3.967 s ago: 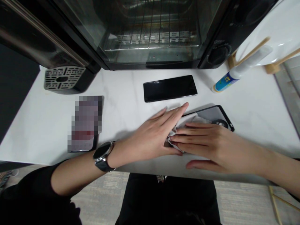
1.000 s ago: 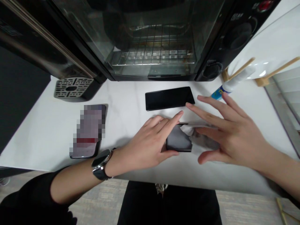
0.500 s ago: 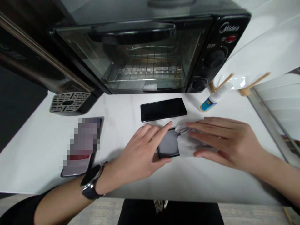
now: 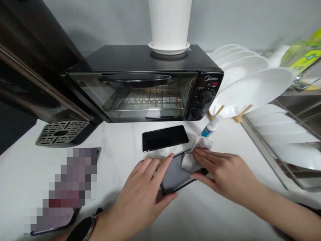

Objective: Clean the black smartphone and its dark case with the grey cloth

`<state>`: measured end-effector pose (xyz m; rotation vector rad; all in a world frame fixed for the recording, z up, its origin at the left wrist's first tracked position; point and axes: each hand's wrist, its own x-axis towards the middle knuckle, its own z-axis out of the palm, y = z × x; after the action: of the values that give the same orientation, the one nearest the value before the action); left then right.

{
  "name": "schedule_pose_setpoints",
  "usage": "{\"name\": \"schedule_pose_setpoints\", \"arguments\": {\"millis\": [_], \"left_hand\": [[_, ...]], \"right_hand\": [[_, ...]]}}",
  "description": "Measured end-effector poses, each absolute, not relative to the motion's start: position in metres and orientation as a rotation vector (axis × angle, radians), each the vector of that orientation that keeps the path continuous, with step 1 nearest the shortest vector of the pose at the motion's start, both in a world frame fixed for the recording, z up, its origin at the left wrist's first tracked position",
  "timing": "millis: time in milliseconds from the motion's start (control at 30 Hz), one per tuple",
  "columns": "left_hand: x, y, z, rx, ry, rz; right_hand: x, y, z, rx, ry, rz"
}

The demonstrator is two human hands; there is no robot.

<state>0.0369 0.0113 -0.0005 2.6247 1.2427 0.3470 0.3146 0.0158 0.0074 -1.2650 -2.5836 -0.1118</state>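
My left hand (image 4: 142, 187) grips the left end of a flat, black-rimmed, phone-sized slab (image 4: 173, 175), index finger along its far edge and thumb at the near edge. Its face is grey; I cannot tell whether it is a phone or a phone case. My right hand (image 4: 225, 170) presses a pale grey cleaning cloth (image 4: 188, 162) with a zigzag edge onto the slab's right part, fingers closed on the cloth. Just beyond lies a black phone (image 4: 165, 138), screen up. A small white spray bottle (image 4: 210, 128) with a blue label stands behind the cloth.
A black toaster oven (image 4: 147, 97) stands at the back, a white pot (image 4: 170, 23) on it. Left are a dark appliance with a drip tray (image 4: 61, 132) and another phone (image 4: 67, 190), partly blurred. White plates (image 4: 258, 85) fill racks at right, beside a sink-like metal edge (image 4: 268, 154).
The camera view has tilted up, showing more of the back. My right hand has drawn the cloth together, and it now bunches over the slab's right part. My left hand keeps its hold.
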Motion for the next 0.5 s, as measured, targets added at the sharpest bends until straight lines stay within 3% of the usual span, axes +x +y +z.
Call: {"name": "schedule_pose_setpoints", "arguments": {"millis": [167, 367, 500], "left_hand": [[0.038, 0.011, -0.005, 2.661, 1.243, 0.381], [0.038, 0.011, -0.004, 2.662, 1.272, 0.376], [0.038, 0.01, -0.004, 2.671, 1.252, 0.354]], "right_hand": [[0.303, 0.009, 0.008, -0.731, -2.833, 0.206], [0.31, 0.01, 0.005, -1.328, -2.521, -0.196], [0.304, 0.009, 0.008, -0.891, -2.749, 0.031]]}}
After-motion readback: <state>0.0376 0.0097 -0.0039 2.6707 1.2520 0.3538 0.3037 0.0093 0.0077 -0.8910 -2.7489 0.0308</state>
